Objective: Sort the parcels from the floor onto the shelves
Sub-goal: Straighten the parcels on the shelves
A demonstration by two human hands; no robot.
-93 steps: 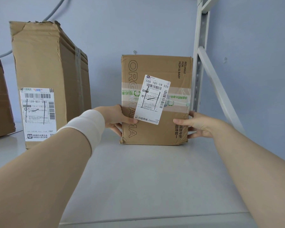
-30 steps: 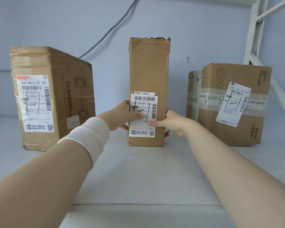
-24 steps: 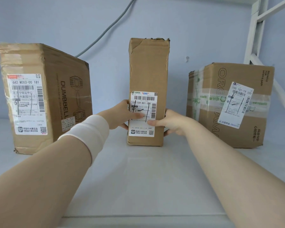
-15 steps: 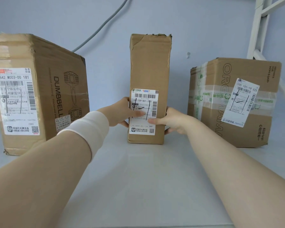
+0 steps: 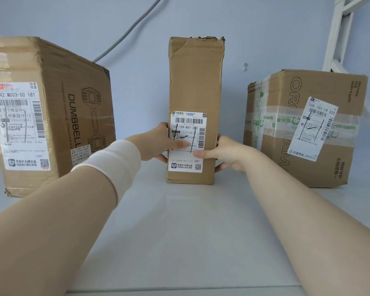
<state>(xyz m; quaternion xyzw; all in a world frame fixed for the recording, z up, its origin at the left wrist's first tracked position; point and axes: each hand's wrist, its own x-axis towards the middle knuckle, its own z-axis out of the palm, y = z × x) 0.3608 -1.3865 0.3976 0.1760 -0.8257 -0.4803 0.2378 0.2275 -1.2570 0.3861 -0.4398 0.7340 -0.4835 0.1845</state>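
Standing upright on the white shelf [image 5: 179,221], the tall narrow parcel [image 5: 195,86] sits between the dumbbell box [image 5: 51,86] and taped box [image 5: 303,167]; left hand [image 5: 156,144] and right hand [image 5: 226,154] grip its sides, thumbs across the label.

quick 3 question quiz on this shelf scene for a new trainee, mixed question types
1. True or false: the left hand and the right hand both grip the tall parcel.
2. Which word is printed on the large box to the left of it? A) DUMBBELL B) KETTLE C) FRAGILE
3. How many parcels stand on the shelf?
Key: 1 true; 2 A; 3 three.
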